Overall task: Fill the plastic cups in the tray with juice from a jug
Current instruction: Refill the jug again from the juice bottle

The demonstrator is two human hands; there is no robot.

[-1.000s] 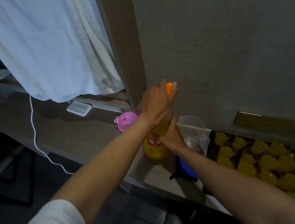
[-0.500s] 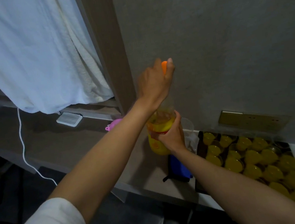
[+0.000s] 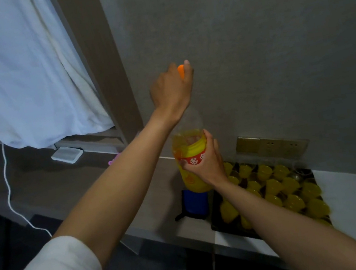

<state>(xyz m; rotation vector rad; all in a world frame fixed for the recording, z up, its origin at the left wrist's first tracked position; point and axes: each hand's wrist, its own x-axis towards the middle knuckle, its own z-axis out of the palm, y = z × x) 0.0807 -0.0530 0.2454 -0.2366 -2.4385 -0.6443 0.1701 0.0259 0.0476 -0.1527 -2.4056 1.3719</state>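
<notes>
We see the juice bottle (image 3: 192, 167) upright, lifted above the tabletop (image 3: 155, 206), with both hands on it. The left hand (image 3: 172, 90) is at the top, its fingers (image 3: 186, 65) curled round the orange cap (image 3: 181, 70). The right hand (image 3: 207, 162) grips the body lower down, its fingers wrapped across the red band of the label, thumb on the right side of the bottle. Orange juice fills the lower part; the shoulder and neck look clear.

To the right of the bottle and lower, on the tabletop, lies a dark tray (image 3: 217, 225) packed with small plastic cups (image 3: 291, 185), nearly all showing yellow juice; the right forearm crosses over its near left part. Just left of the tray, below the bottle, we see a blue object (image 3: 194, 201) with a black base.

Further left, a bit of pink (image 3: 113, 161) peeps out from behind the left forearm. A white cloth (image 3: 22, 72) hangs at far left, with a small white box (image 3: 67, 154) below its hem and a white cable (image 3: 9, 193) trailing down. A brass-coloured socket plate (image 3: 271, 145) is on the wall behind the tray.
</notes>
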